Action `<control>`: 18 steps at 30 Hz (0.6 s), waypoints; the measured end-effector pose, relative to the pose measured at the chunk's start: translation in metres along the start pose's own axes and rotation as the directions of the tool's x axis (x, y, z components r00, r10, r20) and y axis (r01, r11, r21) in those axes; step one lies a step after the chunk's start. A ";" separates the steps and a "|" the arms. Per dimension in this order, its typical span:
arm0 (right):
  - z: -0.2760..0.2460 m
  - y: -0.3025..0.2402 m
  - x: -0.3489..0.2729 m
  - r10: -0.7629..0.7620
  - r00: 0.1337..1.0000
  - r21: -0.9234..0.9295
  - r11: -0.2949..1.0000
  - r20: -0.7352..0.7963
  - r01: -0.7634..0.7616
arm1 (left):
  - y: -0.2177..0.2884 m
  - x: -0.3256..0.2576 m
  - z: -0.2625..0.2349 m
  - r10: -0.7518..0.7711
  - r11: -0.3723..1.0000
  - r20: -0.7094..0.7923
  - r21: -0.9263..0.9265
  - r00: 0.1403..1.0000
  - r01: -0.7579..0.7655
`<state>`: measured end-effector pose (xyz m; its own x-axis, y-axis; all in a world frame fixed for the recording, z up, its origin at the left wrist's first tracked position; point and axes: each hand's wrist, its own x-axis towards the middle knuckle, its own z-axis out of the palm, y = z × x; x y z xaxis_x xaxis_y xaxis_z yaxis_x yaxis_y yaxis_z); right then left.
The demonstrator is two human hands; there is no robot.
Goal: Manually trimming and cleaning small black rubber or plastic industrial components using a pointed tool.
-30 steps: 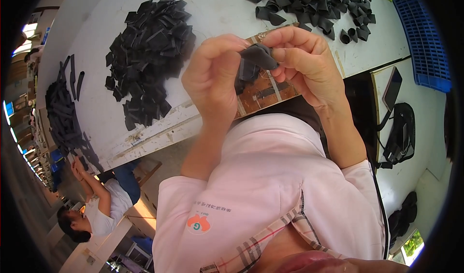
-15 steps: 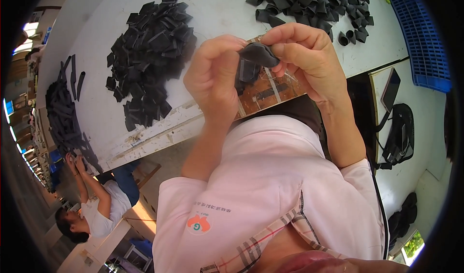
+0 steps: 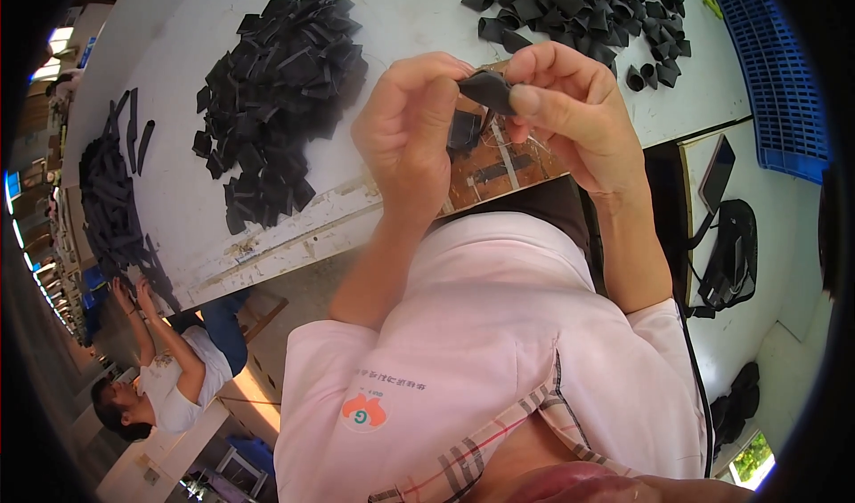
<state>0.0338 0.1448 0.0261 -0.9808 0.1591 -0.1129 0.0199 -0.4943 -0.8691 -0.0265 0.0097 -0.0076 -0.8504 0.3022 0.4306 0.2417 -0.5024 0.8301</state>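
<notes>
Between my two hands, above the table's near edge, is a small curved black fabric piece (image 3: 486, 92). My left hand (image 3: 411, 129) pinches its left end between thumb and fingers. At its right end, my right hand (image 3: 574, 116) grips it with thumb and forefinger, the other fingers curled. Just below lies another black piece (image 3: 463, 132) on a brown wooden board (image 3: 490, 166). Thin pale threads show near my right fingers. What lies behind my fingers is hidden.
A heap of flat black pieces (image 3: 276, 102) lies left on the white table (image 3: 169, 227); rolled black pieces (image 3: 579, 9) lie at the far right. Black strips (image 3: 111, 205) lie far left, near another person (image 3: 183, 369). A blue crate (image 3: 779, 76), a phone (image 3: 717, 172) and a black bag (image 3: 730, 254) are on the right.
Both hands and the black piece have shifted slightly to the right in the view. My right thumb now lies further over the piece's end. The other person's hands have moved apart.
</notes>
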 end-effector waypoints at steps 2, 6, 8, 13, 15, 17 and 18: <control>0.001 -0.001 0.001 -0.022 1.000 -0.099 0.995 -0.007 0.022 | 0.000 0.001 -0.001 0.000 1.000 -0.002 -0.003 1.000 0.000; -0.004 0.005 0.001 -0.013 1.000 -0.134 0.991 -0.007 0.012 | 0.000 0.001 0.001 0.006 1.000 -0.002 -0.017 1.000 -0.006; -0.010 0.012 0.001 0.054 0.999 0.037 0.998 0.008 -0.054 | -0.001 0.000 0.001 0.008 1.000 0.000 -0.016 1.000 -0.008; -0.002 0.001 -0.006 0.035 0.997 0.150 0.988 -0.069 -0.024 | 0.000 0.000 0.001 -0.041 0.996 -0.002 -0.084 0.999 0.041; -0.003 -0.004 -0.004 -0.003 1.000 -0.039 0.999 -0.027 0.002 | 0.001 0.002 0.002 -0.039 0.996 0.012 -0.086 0.999 0.040; 0.000 -0.003 -0.004 -0.094 0.994 -0.314 0.943 0.058 0.107 | 0.008 0.003 0.003 -0.149 0.984 0.025 -0.099 0.988 0.151; 0.001 -0.003 -0.005 -0.096 0.994 -0.314 0.943 0.056 0.109 | 0.007 0.003 0.001 -0.150 0.983 0.028 -0.100 0.988 0.152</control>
<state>0.0382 0.1449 0.0301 -0.9875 0.1574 -0.0019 -0.0269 -0.1806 -0.9832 -0.0272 0.0085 -0.0001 -0.8636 0.3966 0.3114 0.0623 -0.5289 0.8464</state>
